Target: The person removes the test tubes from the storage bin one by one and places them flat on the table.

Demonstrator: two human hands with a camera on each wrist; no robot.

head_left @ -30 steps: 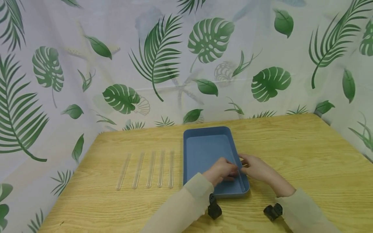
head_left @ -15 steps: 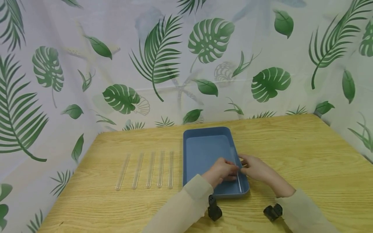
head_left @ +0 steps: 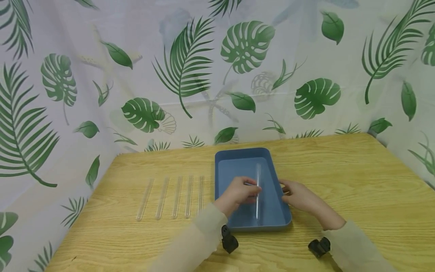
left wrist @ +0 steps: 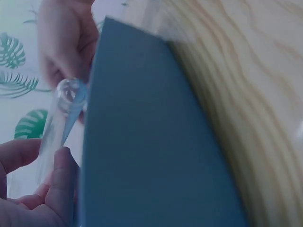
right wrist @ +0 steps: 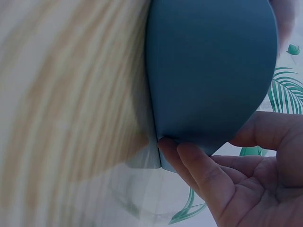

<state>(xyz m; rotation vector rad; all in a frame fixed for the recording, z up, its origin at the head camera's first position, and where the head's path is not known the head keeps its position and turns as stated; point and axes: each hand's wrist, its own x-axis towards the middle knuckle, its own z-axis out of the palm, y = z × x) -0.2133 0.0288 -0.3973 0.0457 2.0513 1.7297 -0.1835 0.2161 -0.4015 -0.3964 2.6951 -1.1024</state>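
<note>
A clear glass test tube (head_left: 258, 206) is pinched between the thumb and fingers of my left hand (head_left: 236, 194), over the middle of the blue tray (head_left: 234, 168). In the left wrist view the tube's rounded end (left wrist: 71, 92) shows past the tray's rim, so it stands at least partly above the wall. My right hand (head_left: 299, 194) holds the tray's right side from outside. The right wrist view has its fingertips (right wrist: 168, 146) low on the outer wall (right wrist: 208, 71) and its thumb at the rim.
Several more clear test tubes (head_left: 175, 198) lie roughly parallel on the wooden table (head_left: 343, 170), left of the tray. A leaf-printed cloth (head_left: 204, 75) hangs behind the table and along its sides. Black wrist cameras (head_left: 229, 241) sit at both sleeves.
My left hand has moved left with the test tube, from the tray's right wall to over its middle. The right hand has stayed at the tray's side.
</note>
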